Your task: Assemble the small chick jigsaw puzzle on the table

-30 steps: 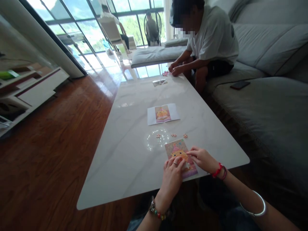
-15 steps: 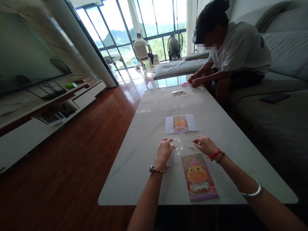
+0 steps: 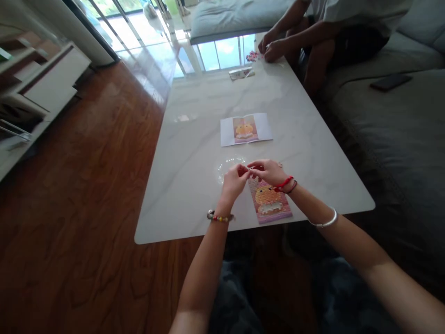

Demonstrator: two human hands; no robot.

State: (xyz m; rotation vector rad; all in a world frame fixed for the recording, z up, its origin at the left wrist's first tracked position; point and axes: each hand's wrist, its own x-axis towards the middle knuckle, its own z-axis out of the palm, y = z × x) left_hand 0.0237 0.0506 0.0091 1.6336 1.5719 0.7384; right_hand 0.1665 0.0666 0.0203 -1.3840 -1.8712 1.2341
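My left hand [image 3: 235,180] and my right hand [image 3: 267,171] meet fingertip to fingertip above the top of a jigsaw-like picture panel [image 3: 269,199]. Both are closed in a pinch; whatever lies between the fingers is too small to make out. The panel shows a yellow figure on a pinkish brick-patterned ground, with a jagged white patch low in its middle. My right hand and wrist cover part of its upper edge. Behind my left hand, a clear round dish [image 3: 222,168] shows mostly as a ring of glints.
A creased sheet [image 3: 264,127] printed with a similar picture lies farther up the white table [image 3: 181,185]. Beyond it are a small packet [image 3: 240,73] and pink pieces [image 3: 251,56] beside another person's hands [image 3: 273,48]. A dark phone [image 3: 391,82] rests on the sofa.
My hands were apart over the dish and the loose pink pieces; now they are together at the panel's top. The view has tilted downward.
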